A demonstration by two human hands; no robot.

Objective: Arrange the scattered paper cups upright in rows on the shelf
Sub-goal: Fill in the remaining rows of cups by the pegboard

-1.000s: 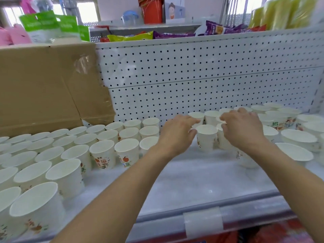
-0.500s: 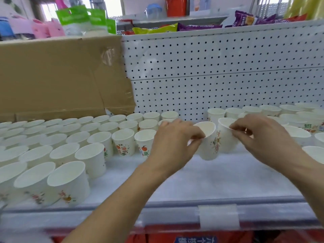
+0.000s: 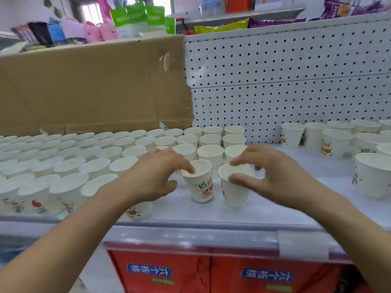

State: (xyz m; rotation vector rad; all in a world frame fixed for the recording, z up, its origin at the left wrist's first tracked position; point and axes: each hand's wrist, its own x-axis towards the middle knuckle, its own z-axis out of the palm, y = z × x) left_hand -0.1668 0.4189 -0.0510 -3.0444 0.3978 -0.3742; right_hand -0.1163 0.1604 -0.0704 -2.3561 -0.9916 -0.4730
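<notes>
A white pegboard wall (image 3: 296, 81) backs the scene, with a brown cardboard sheet (image 3: 84, 87) leaning against its left part. Above, bright snack packets (image 3: 222, 28) and pink bags (image 3: 99, 30) crowd a ledge. Daylight comes through what seems a window (image 3: 91, 12). Red cartons (image 3: 211, 271) sit below.

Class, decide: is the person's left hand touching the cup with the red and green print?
Touching. In the head view the left hand has a fingertip resting on the rim of the printed cup.
</notes>
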